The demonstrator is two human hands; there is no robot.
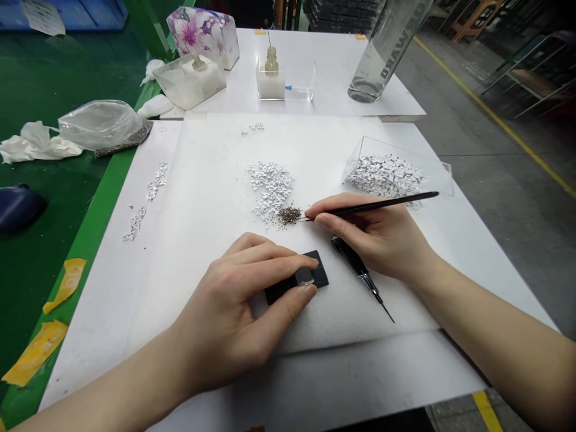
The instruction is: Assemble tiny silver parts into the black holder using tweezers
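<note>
On my feed the bench is crowded. A white foam sheet (202, 180) lies on a white board (108, 300), and a green bench top (54, 198) runs down the left, with a crumpled plastic bag (101, 125) and strips of yellow tape (67, 285) on it. Further off stand a tall glass bottle (384, 54), a small bottle in a clear block (270, 81) and a floral tissue box (202, 36). Closest to the work, a black-handled awl (355, 258) lies on the foam just under my right hand (369, 237), its needle tip pointing toward me. A clear acrylic box (382, 174) sits at the right, heaped with crinkled silver-white pieces (384, 175). A looser pile of the same pieces (270, 189) lies mid-sheet, with thin scattered lines of them (155, 182) toward the left. My left hand (234, 306) pinches a small black block (315, 270) in a narrow grip, thumb and fingers on its edges, and a shiny patch on its top is too small to identify. The block rests on the foam near the sheet's front. My right hand holds a slim black pick (373, 207) pencil-style, also a narrow grip, with its fine tip just beside a small heap of dark granules (288, 216) at the edge of the central pile.
</note>
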